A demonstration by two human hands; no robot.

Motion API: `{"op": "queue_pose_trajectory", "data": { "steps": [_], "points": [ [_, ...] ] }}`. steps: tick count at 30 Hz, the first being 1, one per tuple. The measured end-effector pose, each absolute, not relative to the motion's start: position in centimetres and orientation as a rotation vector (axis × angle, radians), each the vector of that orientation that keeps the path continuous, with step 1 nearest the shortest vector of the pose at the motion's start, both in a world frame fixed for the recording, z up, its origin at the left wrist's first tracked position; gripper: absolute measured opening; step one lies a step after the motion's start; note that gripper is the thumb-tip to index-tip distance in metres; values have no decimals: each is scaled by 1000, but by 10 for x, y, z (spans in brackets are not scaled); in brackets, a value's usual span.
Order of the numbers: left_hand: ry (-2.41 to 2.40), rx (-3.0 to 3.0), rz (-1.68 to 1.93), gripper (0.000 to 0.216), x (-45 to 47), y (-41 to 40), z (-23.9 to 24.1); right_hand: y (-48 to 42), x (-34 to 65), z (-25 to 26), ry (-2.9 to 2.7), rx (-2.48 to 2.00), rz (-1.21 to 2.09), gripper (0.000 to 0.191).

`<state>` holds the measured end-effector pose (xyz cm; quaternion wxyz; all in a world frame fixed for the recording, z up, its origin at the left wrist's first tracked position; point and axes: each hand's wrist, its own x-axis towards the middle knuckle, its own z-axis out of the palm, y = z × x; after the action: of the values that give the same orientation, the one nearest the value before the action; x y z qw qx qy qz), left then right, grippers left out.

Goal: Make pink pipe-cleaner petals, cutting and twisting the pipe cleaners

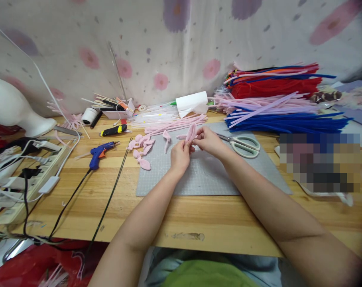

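Note:
Over the grey cutting mat point(157, 183) both hands meet on a pink pipe cleaner point(191, 132) bent into a narrow upright loop. My left hand point(181, 154) is closed around the base of the loop. With thumb and fingers, my right hand point(209, 140) pinches the pipe cleaner at the loop's right side; the fingertips partly hide the contact. Left of my hands lies a small pink pipe-cleaner piece with a stem point(166, 139), and beyond it a cluster of pink petal-like shapes point(144, 164). Scissors point(244, 146) with pale green handles rest beside my right wrist.
Bundles of blue point(288, 121), pink and red pipe cleaners pile at the back right. A blue glue gun point(96, 155), a yellow-black utility knife point(113, 130) and a thin dark rod point(113, 191) lie left. A power strip point(46, 175) with cables sits far left.

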<state>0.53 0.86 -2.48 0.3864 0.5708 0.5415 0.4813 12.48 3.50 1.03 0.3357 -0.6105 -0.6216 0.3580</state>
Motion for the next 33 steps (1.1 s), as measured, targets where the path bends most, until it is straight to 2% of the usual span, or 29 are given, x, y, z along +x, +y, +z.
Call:
{"op": "queue_pose_trajectory", "data": {
  "steps": [8, 11, 19, 24, 30, 33],
  "points": [
    [1197, 1194, 1365, 24, 7, 6, -20, 28, 122, 21, -1477, -1401, 1391, 27],
    [1160, 1090, 1368, 22, 10, 5, -17, 30, 125, 22, -1485, -1358, 1461, 26],
    [1105, 954, 1326, 21, 10, 6, -10, 32, 136, 27, -1646, -1278, 1361, 18],
    [1111, 918, 1306, 26, 10, 5, -10, 33, 134, 24, -1631, -1073, 1338, 20],
    [1008, 891, 1162, 28, 8, 4, -6, 35, 130, 17, -1552, -1168, 1214, 23],
    [909, 888, 1057, 28, 2, 7, -6, 37, 134, 18, -1529, -1105, 1272, 26]
  ]
}}
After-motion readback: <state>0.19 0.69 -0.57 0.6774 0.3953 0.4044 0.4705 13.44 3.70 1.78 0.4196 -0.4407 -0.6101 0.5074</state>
